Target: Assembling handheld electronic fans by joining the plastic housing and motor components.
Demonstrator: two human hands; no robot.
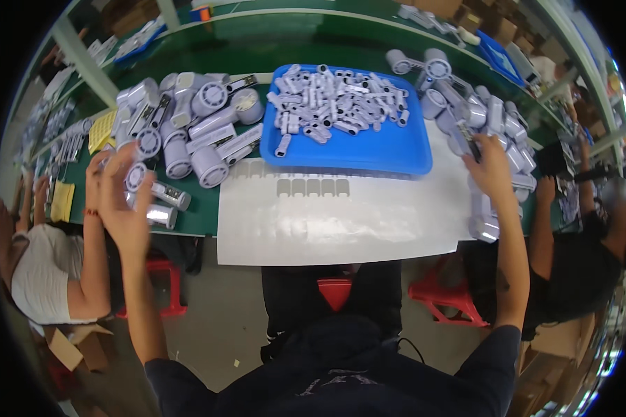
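Observation:
My left hand (123, 201) is over the left pile, fingers apart and slightly blurred, with nothing seen in it. Beneath and beside it lie pale lilac plastic housings (209, 165), cylindrical with round vented ends, some showing bare inner parts. At the right pile, my right hand (492, 167) has its thumb and fingers closed about a pale lilac housing (459, 141); its fingertips partly cover the piece. Between the hands lies a white backing sheet (355, 226) with a short row of grey stickers (313, 187) near its upper part.
A blue tray (348, 158) full of small pale lilac parts (327, 104) stands beyond the sheet, overlapping its far edge. More housings (515, 139) are heaped at the right. Co-workers sit close on both sides, one arm (544, 222) near my right forearm. Yellow packs (102, 132) lie at far left.

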